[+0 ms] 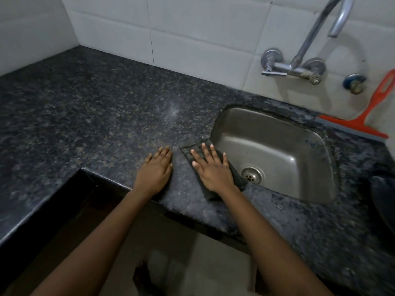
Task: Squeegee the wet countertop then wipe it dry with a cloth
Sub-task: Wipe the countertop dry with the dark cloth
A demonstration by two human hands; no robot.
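Wiping the dark speckled granite worktop [96, 114] dry, beside the sink.

My right hand [213, 170] lies flat with straight fingers on the dark folded cloth [192, 147] at the left rim of the steel sink [277, 146], so the whole palm can push it. My left hand [157, 169] rests flat on the stone just beside, gripping nothing, probably for support. The red plastic squeegee [363, 122] leans on the tiled wall behind the sink, so I judge that step finished.

Steel sink [277, 146] w/ drain [251, 175], wall tap [306, 45] above, white tiles [192, 28] behind.
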